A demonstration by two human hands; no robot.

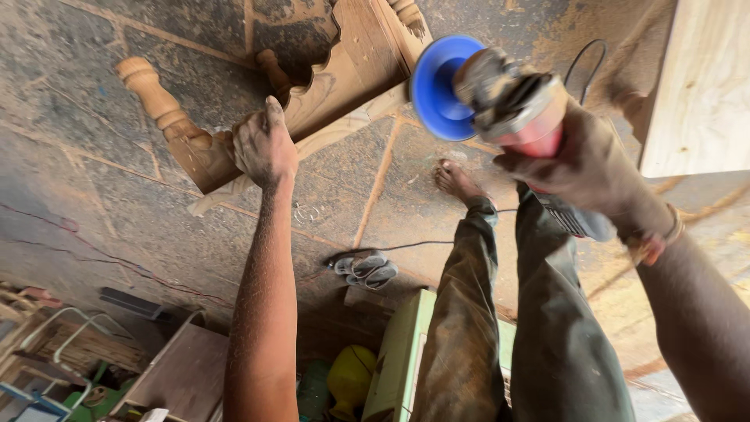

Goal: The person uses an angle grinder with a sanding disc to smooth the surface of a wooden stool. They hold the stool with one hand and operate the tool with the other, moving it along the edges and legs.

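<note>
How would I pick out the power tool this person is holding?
Start at the carved wooden furniture piece lying on the stone floor. To its right, the right hand grips a dusty red grinder. Its round blue disc is the only bright blue thing nearby.

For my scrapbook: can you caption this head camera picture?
Left hand grips a carved wooden furniture piece; right hand holds a blue-disc grinder.
</note>
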